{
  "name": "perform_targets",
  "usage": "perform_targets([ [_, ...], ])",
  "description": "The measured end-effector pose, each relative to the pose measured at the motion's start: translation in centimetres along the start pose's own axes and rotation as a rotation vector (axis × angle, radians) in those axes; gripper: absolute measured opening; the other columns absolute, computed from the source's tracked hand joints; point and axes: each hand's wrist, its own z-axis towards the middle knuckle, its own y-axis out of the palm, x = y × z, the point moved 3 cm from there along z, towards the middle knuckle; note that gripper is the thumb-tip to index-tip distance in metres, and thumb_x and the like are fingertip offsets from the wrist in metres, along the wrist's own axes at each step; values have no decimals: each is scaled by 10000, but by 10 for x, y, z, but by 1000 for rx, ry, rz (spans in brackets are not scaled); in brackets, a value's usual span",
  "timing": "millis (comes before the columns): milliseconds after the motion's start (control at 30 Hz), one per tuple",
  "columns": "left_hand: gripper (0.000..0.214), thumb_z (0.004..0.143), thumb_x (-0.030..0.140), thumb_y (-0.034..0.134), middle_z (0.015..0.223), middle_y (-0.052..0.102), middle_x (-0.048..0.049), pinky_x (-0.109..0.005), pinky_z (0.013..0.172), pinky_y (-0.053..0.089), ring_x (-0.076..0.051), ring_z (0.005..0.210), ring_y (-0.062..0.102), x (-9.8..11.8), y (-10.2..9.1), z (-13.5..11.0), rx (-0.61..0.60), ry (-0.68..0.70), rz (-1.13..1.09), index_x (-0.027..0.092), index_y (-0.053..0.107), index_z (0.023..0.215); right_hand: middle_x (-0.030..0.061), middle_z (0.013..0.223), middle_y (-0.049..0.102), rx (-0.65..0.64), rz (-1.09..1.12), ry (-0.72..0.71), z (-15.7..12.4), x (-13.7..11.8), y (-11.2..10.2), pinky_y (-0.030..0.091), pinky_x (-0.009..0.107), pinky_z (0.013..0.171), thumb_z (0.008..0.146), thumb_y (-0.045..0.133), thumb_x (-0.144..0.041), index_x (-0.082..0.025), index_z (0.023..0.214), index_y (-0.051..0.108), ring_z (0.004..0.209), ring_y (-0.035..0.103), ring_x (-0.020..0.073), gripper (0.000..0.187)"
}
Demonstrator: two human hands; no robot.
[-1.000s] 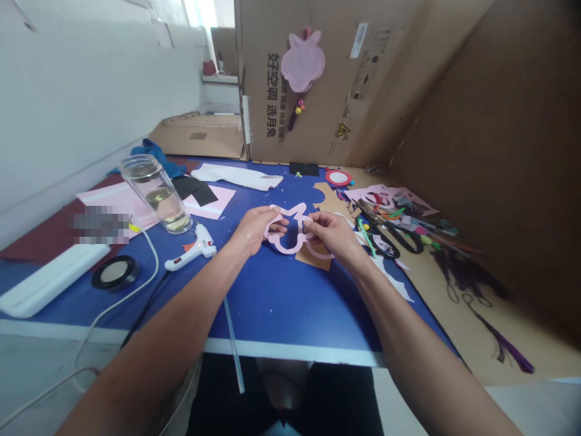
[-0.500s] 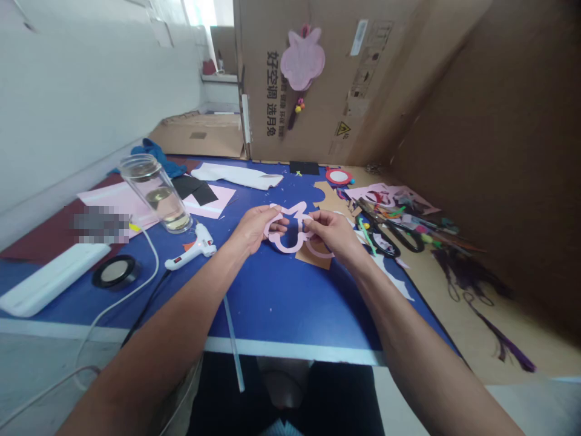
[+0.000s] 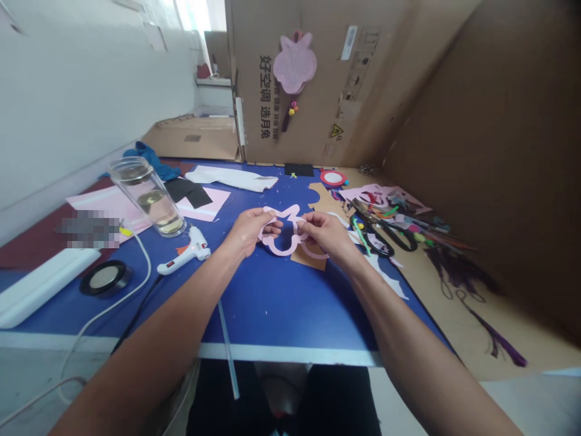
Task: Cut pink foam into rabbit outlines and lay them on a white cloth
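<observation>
Both my hands hold a pink paper cutout frame point(image 3: 283, 251) above the blue table, its outline wavy with pointed tips at the top and an open centre. My left hand point(image 3: 249, 232) pinches its left side between thumb and fingers. On the opposite side, my right hand point(image 3: 325, 231) pinches the right edge. Below the right hand, a second curved pink strip point(image 3: 315, 251) shows over a brown cardboard square point(image 3: 308, 260); whether it joins the frame I cannot tell. Left of my left hand lies a white glue gun point(image 3: 186, 253).
A glass of pale liquid point(image 3: 161, 212) stands behind the glue gun, near a black tape roll point(image 3: 105, 277). Scissors point(image 3: 385, 233) and paper scraps crowd the right side. A clear glue stick point(image 3: 228, 348) overhangs the front edge. A pink ornament point(image 3: 295, 65) hangs on the cardboard box point(image 3: 336, 72).
The view has shifted slightly, so most things sit a little further left. The pink cutout now faces the camera flatter; both hands keep their hold.
</observation>
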Motion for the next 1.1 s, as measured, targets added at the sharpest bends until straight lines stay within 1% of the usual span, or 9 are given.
perform_targets([
  [100,103,966,121,688,782,777,-102,-237,562,544,-135,573,698,0,0,0,9,3,5,118,708,865,35,735,743,-13,-5,-18,1,0,-1,466,242,556,827,760,-452,-198,834,703,609,625,140,260],
  [300,71,946,129,720,781,779,-104,-236,560,555,-136,562,700,-1,-1,3,19,12,15,120,705,877,25,713,731,-24,-10,-57,6,5,-3,444,237,542,832,759,-485,-202,818,694,585,593,128,291],
  [467,107,968,97,651,752,772,-103,-244,572,571,-133,542,689,-1,-3,5,27,13,9,114,704,875,27,699,727,-15,-16,-53,6,7,-2,434,241,524,814,770,-474,-205,806,687,579,592,134,281],
  [567,118,963,99,645,765,777,-107,-237,548,555,-137,548,694,-1,-3,5,23,28,18,117,707,864,21,681,718,-3,-9,-45,5,6,-2,431,238,514,798,779,-476,-208,785,684,567,576,130,285],
  [667,109,945,113,672,777,781,-113,-229,521,527,-142,552,699,-3,-4,5,14,44,33,123,710,843,15,651,702,20,-25,-31,5,5,-4,439,238,517,785,782,-472,-206,786,702,559,573,130,279],
  [800,89,919,124,705,780,785,-110,-233,535,536,-141,555,699,-7,-5,8,18,42,48,127,710,831,18,683,711,75,-39,-23,5,6,-9,462,234,539,766,785,-455,-201,791,721,580,595,129,263],
  [900,85,911,137,723,771,786,-97,-223,547,541,-132,557,697,-8,-5,9,30,34,55,133,706,828,12,693,703,114,-44,-8,7,9,-14,465,225,531,761,797,-459,-198,808,718,573,586,122,277],
  [1100,129,930,186,747,791,790,-106,-219,538,533,-132,556,702,-11,-7,11,11,29,39,142,699,818,20,726,715,170,-63,-22,11,17,-24,465,214,508,766,820,-500,-200,793,693,572,578,117,327],
])
